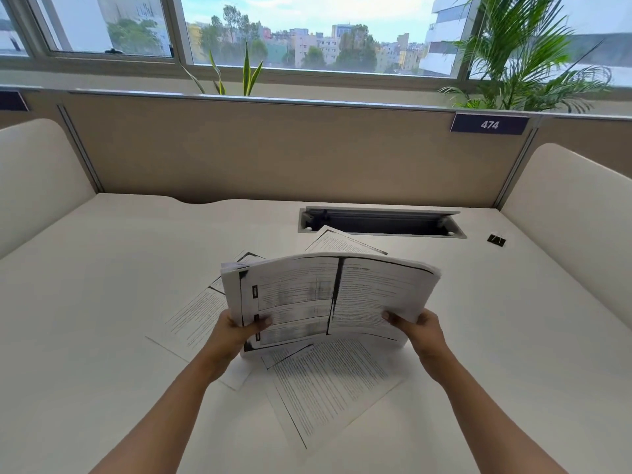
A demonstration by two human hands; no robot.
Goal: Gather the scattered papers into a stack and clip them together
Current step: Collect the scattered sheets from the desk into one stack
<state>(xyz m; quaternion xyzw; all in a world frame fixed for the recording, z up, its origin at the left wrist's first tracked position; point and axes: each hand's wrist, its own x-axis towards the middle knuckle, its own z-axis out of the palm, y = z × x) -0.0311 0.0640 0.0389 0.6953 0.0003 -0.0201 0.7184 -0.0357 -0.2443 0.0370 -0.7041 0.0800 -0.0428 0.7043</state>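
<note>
I hold a thick stack of printed papers (328,295) up off the white desk (102,302), tilted towards me. My left hand (236,331) grips its lower left corner, thumb on top. My right hand (419,331) grips its lower right edge. Several loose sheets still lie on the desk: one large page (328,388) under and in front of the stack, one to the left (195,319), and one behind (342,242). A black binder clip (496,240) lies at the far right of the desk, well away from both hands.
An open cable tray (379,222) is set into the desk behind the papers. Beige partition walls close in the desk at the back and both sides, with a label reading 474 (489,124). Plants and a window stand beyond.
</note>
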